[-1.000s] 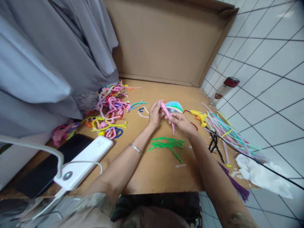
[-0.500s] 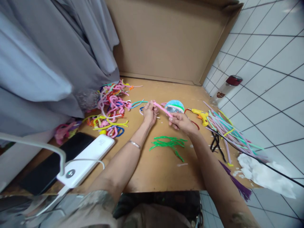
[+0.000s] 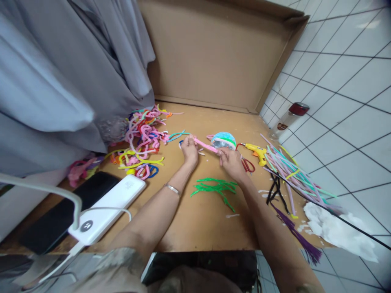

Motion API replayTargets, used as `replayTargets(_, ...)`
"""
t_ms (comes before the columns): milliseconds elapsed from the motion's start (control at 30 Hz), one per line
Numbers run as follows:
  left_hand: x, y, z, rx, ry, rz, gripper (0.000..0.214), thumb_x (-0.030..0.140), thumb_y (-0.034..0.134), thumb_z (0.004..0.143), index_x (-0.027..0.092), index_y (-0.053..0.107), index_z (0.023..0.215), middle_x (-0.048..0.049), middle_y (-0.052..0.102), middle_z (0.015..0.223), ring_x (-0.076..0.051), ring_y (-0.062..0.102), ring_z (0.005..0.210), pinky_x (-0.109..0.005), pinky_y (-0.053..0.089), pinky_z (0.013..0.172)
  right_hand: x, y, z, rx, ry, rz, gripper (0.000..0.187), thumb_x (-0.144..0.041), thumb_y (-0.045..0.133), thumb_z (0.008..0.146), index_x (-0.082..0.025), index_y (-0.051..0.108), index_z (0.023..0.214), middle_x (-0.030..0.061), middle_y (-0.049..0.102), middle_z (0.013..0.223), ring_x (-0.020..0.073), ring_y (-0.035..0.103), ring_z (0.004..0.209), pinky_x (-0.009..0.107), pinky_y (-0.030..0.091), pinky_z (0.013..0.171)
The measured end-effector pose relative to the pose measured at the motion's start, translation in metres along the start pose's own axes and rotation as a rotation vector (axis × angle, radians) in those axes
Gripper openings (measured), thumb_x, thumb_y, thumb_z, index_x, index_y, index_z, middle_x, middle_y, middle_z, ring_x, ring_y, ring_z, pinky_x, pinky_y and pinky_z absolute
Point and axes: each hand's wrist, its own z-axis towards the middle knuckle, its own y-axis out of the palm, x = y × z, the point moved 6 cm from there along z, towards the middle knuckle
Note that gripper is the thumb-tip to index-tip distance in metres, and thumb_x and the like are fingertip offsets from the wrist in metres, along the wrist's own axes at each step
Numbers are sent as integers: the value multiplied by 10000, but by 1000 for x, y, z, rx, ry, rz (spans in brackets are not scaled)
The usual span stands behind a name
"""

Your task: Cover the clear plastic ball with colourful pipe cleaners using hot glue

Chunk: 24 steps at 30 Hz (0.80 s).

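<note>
Pink pipe cleaner strip in the centre of the frame, stretched between both hands over the tabletop, slanting down rightward. Left hand pinches one end, right hand the other; fingers narrow on it. Surface is tan, with whitish smears at lower centre-right. Brown cardboard panel stands along the back, top centre. Grey curtain hangs upper left; white tiled wall fills the right. From where I stand: tangled pipe cleaners centre-left, green pipe cleaners below the hands, blue-green dome just behind, yellow glue gun right of centre, red-lidded bottle by the tiles, white power bank lower left.
</note>
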Motion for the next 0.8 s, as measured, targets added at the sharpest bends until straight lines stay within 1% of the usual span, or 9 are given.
replayTargets(100,9,-9,0,39,253,201,205,372,524,904,184,585,847,4,570,748,-115,515,674,-228,409,650,4,3,-1,-20,-14,-3,263,-289,416,910,-232,656,818,12,557,542,209,532,587,320,375,623)
replayTargets(167,21,-13,-4,65,415,327,182,342,503,906,190,593,947,-48,608,947,-151,553,849,-278,427,776,6,5,-2,-42,-34,-15,276,-287,415,905,-235,630,740,20,558,560,210,527,603,320,372,623)
replayTargets(233,36,-11,-13,23,575,476,207,326,456,924,192,607,974,-81,611,1024,-189,552,953,-331,409,848,8,7,-3,-70,-33,-25,294,-282,419,899,-236,596,668,24,553,559,207,515,600,318,365,617)
replayTargets(300,51,1,-29,-127,765,646,226,328,445,931,201,631,952,-87,639,1008,-226,545,1009,-387,370,906,9,9,-4,-94,-20,-4,299,-279,430,891,-238,570,630,21,548,542,200,503,583,314,362,611)
replayTargets(400,56,25,-59,-480,973,808,236,336,452,937,217,654,918,-67,678,881,-224,560,897,-419,334,904,7,9,-5,-83,-22,73,289,-288,454,875,-239,529,599,12,554,538,186,499,572,308,374,616)
replayTargets(467,53,34,-72,-605,1025,853,273,355,433,951,212,660,898,-72,679,842,-215,554,831,-403,341,856,6,10,-5,-68,-27,137,296,-294,462,864,-236,490,574,8,554,541,170,496,559,302,388,615)
replayTargets(533,48,37,-76,-649,1014,860,349,375,377,976,197,651,852,-76,651,789,-200,540,769,-361,353,779,7,13,-6,-67,0,225,302,-324,462,866,-230,490,581,1,558,542,146,485,517,290,399,589)
replayTargets(667,41,35,-69,-636,911,795,443,415,289,1008,193,606,794,-47,568,715,-170,513,691,-298,341,652,17,16,-6,8,135,465,315,-504,524,838,-205,592,767,3,631,645,108,485,444,262,394,491)
replayTargets(800,44,30,-60,-551,837,699,467,453,254,1015,203,559,766,-28,532,694,-158,503,667,-290,350,633,28,8,-5,143,202,629,416,-600,538,798,-195,595,877,31,672,771,88,502,439,243,379,442)
